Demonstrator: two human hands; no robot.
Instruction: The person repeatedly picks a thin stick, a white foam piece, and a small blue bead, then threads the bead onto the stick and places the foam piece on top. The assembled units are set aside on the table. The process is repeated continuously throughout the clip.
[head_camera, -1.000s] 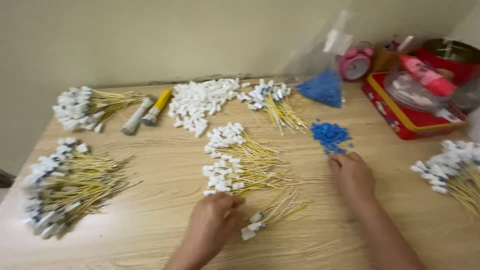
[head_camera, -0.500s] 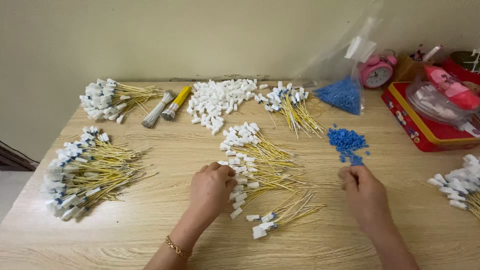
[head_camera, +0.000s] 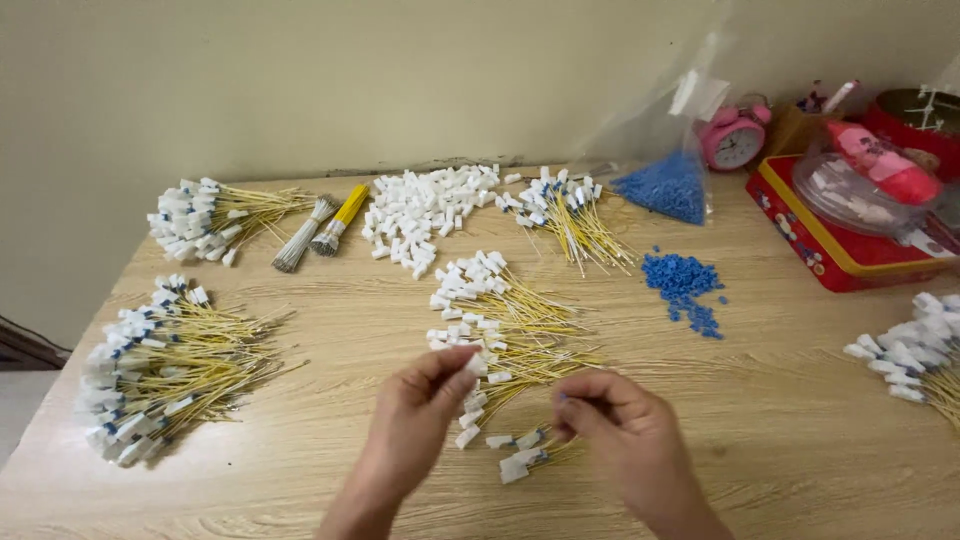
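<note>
My left hand (head_camera: 418, 408) is raised over the wooden table (head_camera: 780, 420) and pinches a white connector with a yellow wire (head_camera: 477, 364) between thumb and fingers. My right hand (head_camera: 620, 428) is close beside it, fingers pinched together on something too small to make out. Just beyond both hands lies a heap of yellow wires with white connectors (head_camera: 495, 315). A few more such wires (head_camera: 518, 458) lie under my hands. A scatter of small blue pieces (head_camera: 685, 283) lies further right.
Bundles of yellow wires with white connectors lie at the left (head_camera: 160, 365), far left (head_camera: 205, 215), back (head_camera: 560, 205) and right edge (head_camera: 915, 350). Loose white connectors (head_camera: 425, 210), a clear bag of blue pieces (head_camera: 665, 185), a pink alarm clock (head_camera: 735, 135) and a red tin (head_camera: 850, 245) stand behind.
My right hand has moved left from the blue pieces to meet my left hand. My left hand has lifted a white connector off the heap. The view has shifted slightly.
</note>
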